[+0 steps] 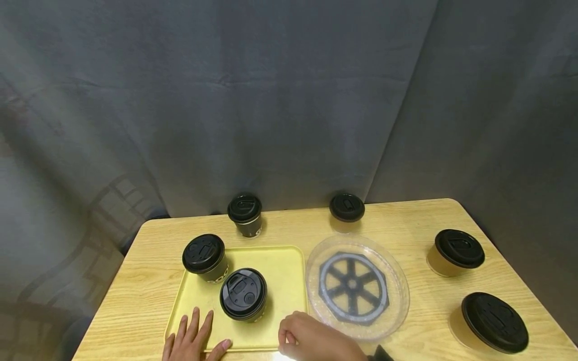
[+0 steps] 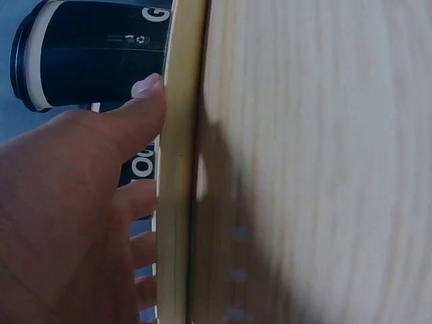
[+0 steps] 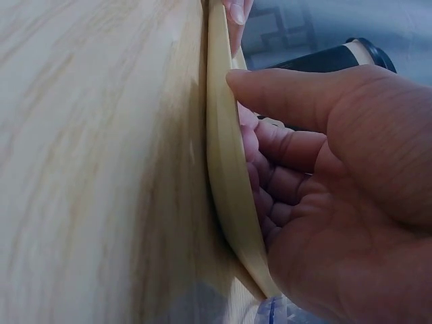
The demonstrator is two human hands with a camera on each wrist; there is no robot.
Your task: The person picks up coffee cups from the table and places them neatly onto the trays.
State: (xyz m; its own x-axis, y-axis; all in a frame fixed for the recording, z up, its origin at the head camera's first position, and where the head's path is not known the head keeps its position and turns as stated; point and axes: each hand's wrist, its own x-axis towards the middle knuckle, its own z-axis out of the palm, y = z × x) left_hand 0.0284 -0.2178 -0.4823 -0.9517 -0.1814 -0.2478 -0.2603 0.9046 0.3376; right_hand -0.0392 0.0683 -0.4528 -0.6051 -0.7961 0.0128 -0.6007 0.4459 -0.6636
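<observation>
Along the bottom edge of the head view, both hands meet the near side of a yellow tray (image 1: pixel 286 283). Left of lower centre, the left hand (image 1: pixel 187 343) lies relaxed with fingers spread on the tray, gripping nothing, perhaps to steady it. Near the bottom centre, the right hand (image 1: pixel 321 341) has its fingers curled at the tray's near right corner; the right wrist view shows the thumb tip against the rim, though I cannot tell whether it pinches or merely rests. Slightly left of centre, low in the frame, one cup (image 1: pixel 244 293) stands upright on the tray, apart from the rim (presumably for stability), while a second cup (image 1: pixel 204 254) appears to stand at the tray's upper-left corner. Just right of the tray sits a clear round dish (image 1: pixel 352 284), seemingly set near for easy reach. The tray is shallow and smooth, with a low raised rim and rounded corners; its two cups wear shiny black lids and dark sleeves with pale lettering.
</observation>
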